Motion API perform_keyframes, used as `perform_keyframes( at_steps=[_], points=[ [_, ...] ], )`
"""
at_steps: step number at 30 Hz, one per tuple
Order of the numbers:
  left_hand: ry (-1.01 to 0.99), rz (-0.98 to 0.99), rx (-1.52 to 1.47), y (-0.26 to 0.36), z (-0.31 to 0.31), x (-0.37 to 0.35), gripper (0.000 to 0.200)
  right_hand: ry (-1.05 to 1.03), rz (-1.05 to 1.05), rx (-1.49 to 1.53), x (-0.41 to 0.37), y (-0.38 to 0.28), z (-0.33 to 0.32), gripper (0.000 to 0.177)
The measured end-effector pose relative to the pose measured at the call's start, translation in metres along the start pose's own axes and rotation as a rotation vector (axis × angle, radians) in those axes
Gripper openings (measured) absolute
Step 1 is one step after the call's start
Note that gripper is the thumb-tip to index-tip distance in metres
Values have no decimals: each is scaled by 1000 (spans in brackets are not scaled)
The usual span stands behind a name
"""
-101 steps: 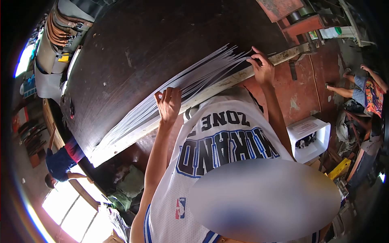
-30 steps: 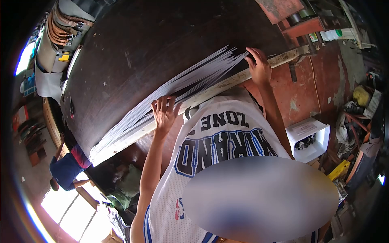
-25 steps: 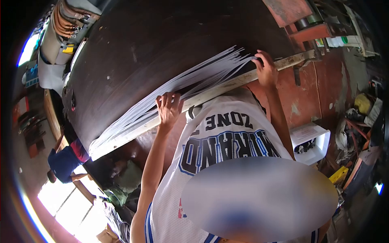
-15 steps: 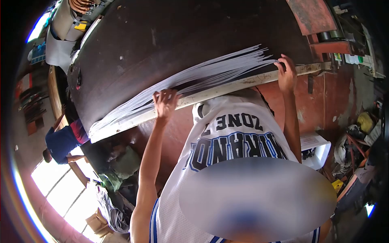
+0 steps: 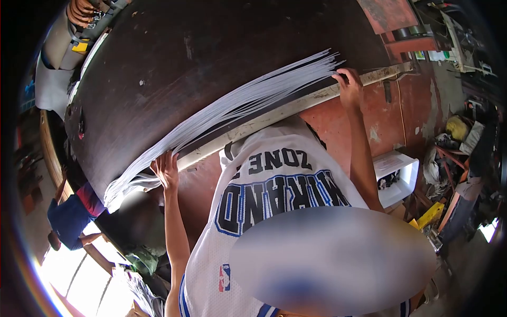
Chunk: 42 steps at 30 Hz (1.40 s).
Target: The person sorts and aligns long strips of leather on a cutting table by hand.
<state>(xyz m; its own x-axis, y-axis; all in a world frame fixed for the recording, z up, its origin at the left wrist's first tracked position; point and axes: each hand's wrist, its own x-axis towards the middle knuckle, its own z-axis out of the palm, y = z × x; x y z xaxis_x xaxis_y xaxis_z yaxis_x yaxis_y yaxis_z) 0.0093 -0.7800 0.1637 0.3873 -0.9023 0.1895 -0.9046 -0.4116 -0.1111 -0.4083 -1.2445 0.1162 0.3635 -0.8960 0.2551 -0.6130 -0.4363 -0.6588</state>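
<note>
A long bundle of thin white strips lies slantwise along the near edge of a dark table. My left hand is at the table edge toward the bundle's left end, its fingers curled on several strips. Just left of it, some of these strips bow out over the edge. At the other end, my right hand pinches the tip of a strip between thumb and fingers, where the loose ends fan apart. What the strips are made of cannot be told.
A pale, worn rail runs along the table's near edge, close to my body. A white bin stands to my right. Another person is at the far left. Brown belt-like coils hang at the upper left.
My left hand has slid left along the bundle, and strips beside it now bow over the edge. My right hand stays at the strip ends. The whole view has shifted slightly.
</note>
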Motion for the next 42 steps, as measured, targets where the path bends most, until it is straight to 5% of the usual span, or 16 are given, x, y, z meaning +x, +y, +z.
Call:
perform_keyframes(
  at_steps=[20,24,26,27,30,32,34,36,39,40,42],
  points=[
    [-130,-286,255,-132,-5,-94,27,-83,-52,-29,13,66,-19,18],
    [-100,-509,379,-144,-8,-107,28,-222,53,-121,27,78,-45,19],
    [-17,-763,311,-154,-8,-109,41,-237,-135,-187,31,101,-49,21],
    [24,-879,245,-169,-6,-118,48,-162,88,-98,29,99,-44,24],
    [96,-1212,2,-196,6,-126,73,-164,241,-83,34,113,-48,25],
    [280,-1174,-223,-234,36,-151,88,-144,189,-108,35,117,-52,26],
    [219,-1321,-564,-220,10,-121,108,-171,270,-101,35,102,-55,26],
    [279,-1146,-633,-227,19,-143,103,-176,193,-104,35,133,-53,24],
    [274,-1080,-684,-243,19,-161,91,-137,409,145,30,180,-42,27],
    [257,-1095,-708,-253,21,-164,87,-198,474,-37,30,142,-47,26],
    [208,-1161,-753,-273,21,-155,80,-188,137,-99,29,145,-46,25]
  ],
)
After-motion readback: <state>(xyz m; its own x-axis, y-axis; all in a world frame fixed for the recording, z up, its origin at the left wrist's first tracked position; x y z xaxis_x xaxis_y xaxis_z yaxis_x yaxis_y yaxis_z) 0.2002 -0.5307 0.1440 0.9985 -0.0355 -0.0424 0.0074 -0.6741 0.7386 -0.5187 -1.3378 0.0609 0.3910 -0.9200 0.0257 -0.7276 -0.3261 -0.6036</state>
